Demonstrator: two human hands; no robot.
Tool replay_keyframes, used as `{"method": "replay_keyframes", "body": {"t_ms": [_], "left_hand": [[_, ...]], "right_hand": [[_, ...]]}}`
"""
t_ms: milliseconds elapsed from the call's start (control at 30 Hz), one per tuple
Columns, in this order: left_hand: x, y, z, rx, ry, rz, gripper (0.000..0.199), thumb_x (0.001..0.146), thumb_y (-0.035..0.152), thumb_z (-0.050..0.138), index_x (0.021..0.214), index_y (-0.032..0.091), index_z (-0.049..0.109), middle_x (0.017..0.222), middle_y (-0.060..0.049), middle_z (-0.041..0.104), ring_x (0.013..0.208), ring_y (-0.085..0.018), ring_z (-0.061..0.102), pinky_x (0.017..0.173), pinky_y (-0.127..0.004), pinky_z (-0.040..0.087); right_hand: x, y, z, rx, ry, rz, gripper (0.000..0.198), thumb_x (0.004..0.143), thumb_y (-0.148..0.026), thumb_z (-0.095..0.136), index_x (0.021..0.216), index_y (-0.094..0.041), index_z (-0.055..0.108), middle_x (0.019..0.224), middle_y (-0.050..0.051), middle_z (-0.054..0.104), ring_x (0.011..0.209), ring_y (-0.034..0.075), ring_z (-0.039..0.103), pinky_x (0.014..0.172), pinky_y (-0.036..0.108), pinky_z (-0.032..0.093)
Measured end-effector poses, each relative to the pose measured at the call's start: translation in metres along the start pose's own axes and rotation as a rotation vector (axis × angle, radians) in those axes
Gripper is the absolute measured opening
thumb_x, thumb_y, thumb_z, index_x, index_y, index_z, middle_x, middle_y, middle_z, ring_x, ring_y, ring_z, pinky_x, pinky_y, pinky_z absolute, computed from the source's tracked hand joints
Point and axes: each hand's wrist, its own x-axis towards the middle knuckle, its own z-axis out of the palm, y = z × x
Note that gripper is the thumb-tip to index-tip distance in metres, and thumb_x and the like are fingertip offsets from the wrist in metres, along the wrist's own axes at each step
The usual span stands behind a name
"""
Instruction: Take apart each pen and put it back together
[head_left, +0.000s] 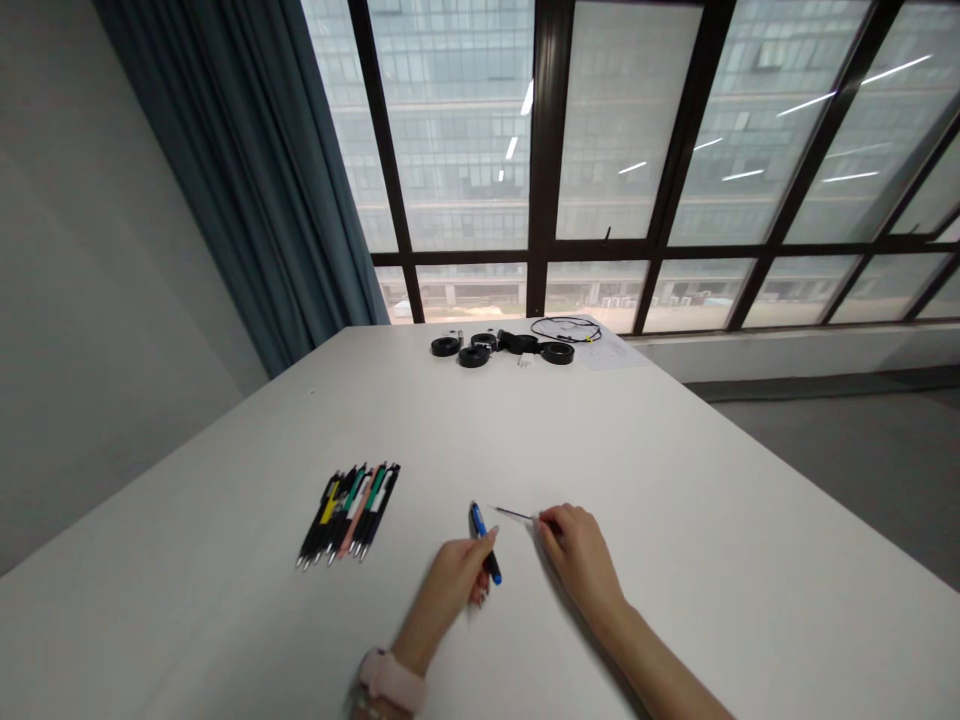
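At ten o'clock in the view, a dark blue curtain (247,180) is hung in folds beside the wall. Between seven and eight o'clock, a row of retractable pens (349,515) in black, yellow, green, white and orange is laid side by side on the white surface (225,620), tips pointed toward seven. A pale pink wristband (392,682) is worn above the left hand (454,577), which is placed near six o'clock. Its grip is closed, and a blue-and-black pen (479,521) is held between thumb and fingers, its upper end tilted toward eleven. Far off at twelve o'clock from that hand, black rolls (519,344) are grouped. To the pen's right, a thin pen refill (514,514) is pinched by its right end in the right hand (581,548) at five o'clock; the grip is narrowed to the fingertips, and the free end is pointed toward the pen, just apart from it. At twelve from this hand, a looped black cable (566,319) is laid partly over a white sheet (611,353).
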Motion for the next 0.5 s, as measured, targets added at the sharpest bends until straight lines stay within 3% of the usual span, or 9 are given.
{"method": "replay_keyframes", "body": {"t_ms": [100,300,500], "left_hand": [[0.001,0.004,0.004,0.165,-0.047,0.024,0.065,0.066,0.082,0.055,0.043,0.022,0.052,0.04,0.0,0.051,0.037,-0.013,0.044,0.044,-0.026,0.031],[0.002,0.03,0.017,0.71,0.076,0.132,0.05,0.088,0.052,0.048,0.052,0.021,0.065,0.052,-0.006,0.067,0.053,-0.02,0.061,0.053,-0.028,0.033],[0.005,0.057,0.033,1.121,0.062,0.128,0.044,0.095,0.038,0.041,0.087,0.014,0.077,0.087,-0.016,0.078,0.086,-0.027,0.073,0.07,-0.032,0.048]], "right_hand": [[0.0,-0.002,-0.002,-0.123,-0.042,-0.024,0.023,0.098,-0.026,0.049,0.091,-0.018,0.07,0.088,0.01,0.071,0.085,0.027,0.062,0.08,0.037,0.041],[0.003,-0.006,-0.005,-0.289,-0.097,-0.004,0.02,0.098,-0.019,0.049,0.092,-0.016,0.068,0.09,0.011,0.071,0.085,0.027,0.064,0.078,0.036,0.041],[0.001,-0.006,-0.004,-0.337,-0.089,0.004,0.014,0.096,-0.014,0.053,0.093,-0.016,0.066,0.088,0.008,0.071,0.084,0.024,0.066,0.076,0.033,0.041]]}}
